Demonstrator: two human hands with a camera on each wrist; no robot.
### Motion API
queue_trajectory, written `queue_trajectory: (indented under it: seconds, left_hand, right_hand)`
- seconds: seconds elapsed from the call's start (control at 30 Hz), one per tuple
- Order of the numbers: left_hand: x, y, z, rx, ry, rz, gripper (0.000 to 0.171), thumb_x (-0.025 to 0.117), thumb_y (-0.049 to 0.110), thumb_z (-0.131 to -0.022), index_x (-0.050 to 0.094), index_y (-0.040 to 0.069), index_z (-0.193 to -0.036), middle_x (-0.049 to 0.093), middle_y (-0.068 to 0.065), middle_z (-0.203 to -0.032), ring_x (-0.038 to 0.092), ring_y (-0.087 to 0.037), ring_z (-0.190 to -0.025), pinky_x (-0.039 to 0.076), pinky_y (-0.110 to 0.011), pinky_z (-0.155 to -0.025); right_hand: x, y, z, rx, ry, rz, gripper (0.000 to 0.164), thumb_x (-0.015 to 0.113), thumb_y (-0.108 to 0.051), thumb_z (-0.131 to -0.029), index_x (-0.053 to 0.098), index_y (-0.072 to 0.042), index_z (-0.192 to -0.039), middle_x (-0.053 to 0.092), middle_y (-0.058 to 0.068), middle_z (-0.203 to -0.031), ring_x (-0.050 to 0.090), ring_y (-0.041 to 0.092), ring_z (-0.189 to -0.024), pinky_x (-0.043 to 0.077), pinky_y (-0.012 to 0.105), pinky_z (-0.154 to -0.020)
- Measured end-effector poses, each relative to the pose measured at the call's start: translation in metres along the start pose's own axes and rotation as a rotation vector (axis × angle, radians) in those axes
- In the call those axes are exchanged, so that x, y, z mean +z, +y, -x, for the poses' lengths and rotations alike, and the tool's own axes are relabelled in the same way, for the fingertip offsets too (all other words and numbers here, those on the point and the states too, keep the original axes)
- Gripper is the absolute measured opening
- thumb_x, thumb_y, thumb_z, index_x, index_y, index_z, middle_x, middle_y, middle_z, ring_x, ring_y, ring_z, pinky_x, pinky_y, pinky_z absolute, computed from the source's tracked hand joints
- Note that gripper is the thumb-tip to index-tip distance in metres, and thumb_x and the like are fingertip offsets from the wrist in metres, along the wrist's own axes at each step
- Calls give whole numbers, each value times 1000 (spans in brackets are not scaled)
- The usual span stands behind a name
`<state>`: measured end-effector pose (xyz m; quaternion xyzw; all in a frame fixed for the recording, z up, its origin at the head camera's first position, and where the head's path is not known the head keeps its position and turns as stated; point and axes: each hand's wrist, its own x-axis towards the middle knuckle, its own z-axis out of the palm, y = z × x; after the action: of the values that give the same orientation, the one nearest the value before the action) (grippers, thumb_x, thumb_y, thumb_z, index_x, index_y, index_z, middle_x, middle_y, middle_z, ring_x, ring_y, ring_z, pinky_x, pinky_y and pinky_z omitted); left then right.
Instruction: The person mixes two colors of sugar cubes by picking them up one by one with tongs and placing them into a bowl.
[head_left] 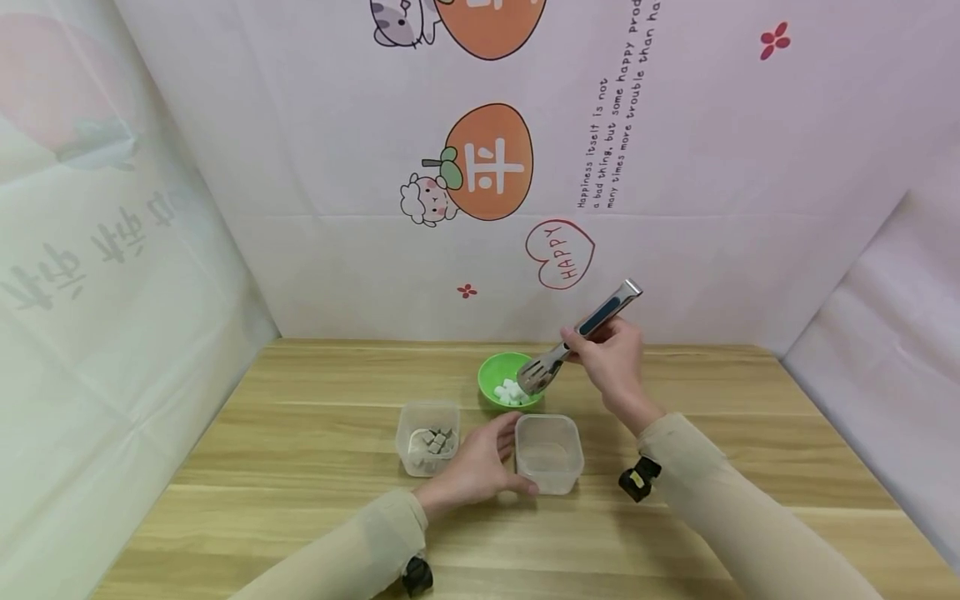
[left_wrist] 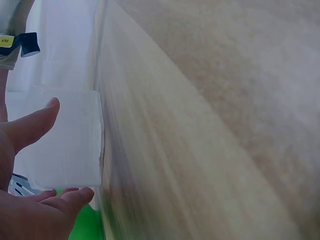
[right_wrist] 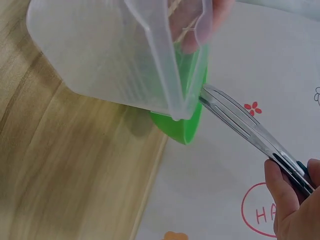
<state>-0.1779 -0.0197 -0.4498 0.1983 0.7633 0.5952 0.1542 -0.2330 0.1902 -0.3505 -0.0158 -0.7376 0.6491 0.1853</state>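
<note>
My right hand [head_left: 617, 358] grips metal tongs [head_left: 581, 335] with dark handle inlays. Their slotted tips are down in a green bowl [head_left: 489, 375], at several small white cubes [head_left: 510, 392]; whether a cube is pinched between the tips cannot be told. My left hand [head_left: 480, 465] holds the left side of a clear plastic container [head_left: 573, 454], thumb at the near side and fingers at the far side. In the left wrist view its thumb [left_wrist: 37, 125] and fingers [left_wrist: 70, 200] spread along the container. No contents show inside it.
Left of my left hand stands another clear container [head_left: 408, 462] with several greyish cubes [head_left: 437, 442]. Everything stands on a wooden table [head_left: 315, 450]. A printed white cloth [head_left: 345, 258] rises behind the bowl, and pale cloth hangs at both sides.
</note>
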Motion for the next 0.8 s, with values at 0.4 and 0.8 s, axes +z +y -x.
queue_trajectory:
  seconds: [0.4, 0.8]
  left_hand:
    - [1, 3, 0, -10, -6, 7, 109, 95, -7, -68, 34, -6, -159, 41, -24, -161, 46, -35, -145, 41, -35, -119]
    - [1, 2, -1, -17, -8, 43, 108, 94, -9, -69, 34, -7, -158, 41, -25, -161, 46, -37, -145, 42, -35, -118]
  right_hand:
    - [6, 11, -2, 15, -2, 39, 24, 81, -9, -94, 66, 8, -103, 68, 15, -92, 72, 16, -76, 67, 35, -75]
    - [1, 6, 0, 46, -11, 18, 27, 80, -10, -95, 63, 8, -107, 66, 15, -96, 73, 16, -78, 66, 31, -76]
